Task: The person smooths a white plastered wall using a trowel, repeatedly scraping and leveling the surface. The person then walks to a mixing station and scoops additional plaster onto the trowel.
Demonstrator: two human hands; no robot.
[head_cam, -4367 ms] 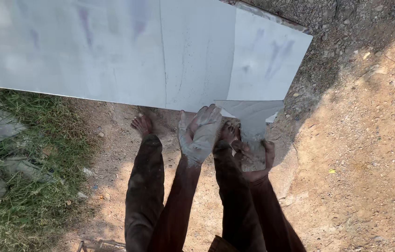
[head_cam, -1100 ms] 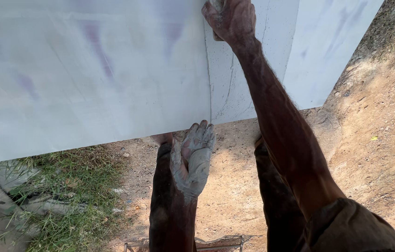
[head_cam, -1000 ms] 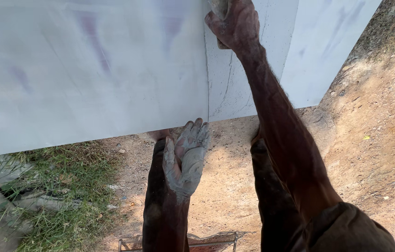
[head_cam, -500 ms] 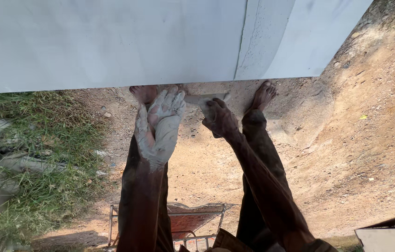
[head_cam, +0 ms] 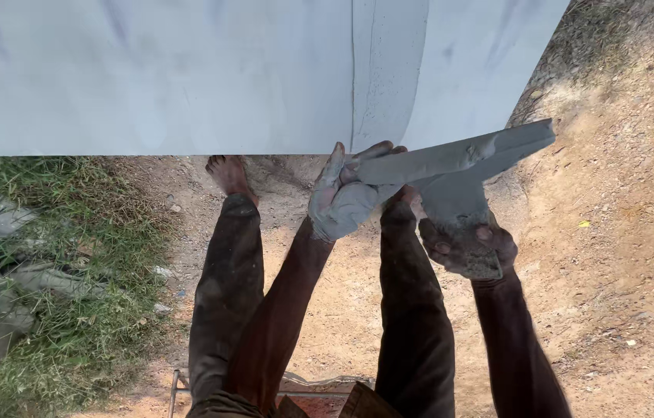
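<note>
The right hand (head_cam: 466, 246) is gripping a grey trowel (head_cam: 450, 166) by its handle, tilting the blade level in front of the wall (head_cam: 187, 77). The left hand (head_cam: 346, 197), coated in grey paste, is lying open against the blade's near end, fingers spread wide as if wiping or steadying it. Bare feet are standing on dirt (head_cam: 613, 232) below, beside grass (head_cam: 71, 310).

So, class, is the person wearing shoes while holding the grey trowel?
No: the foot seen below the grey wall is bare on the dirt, while the right hand grips the trowel.
</note>
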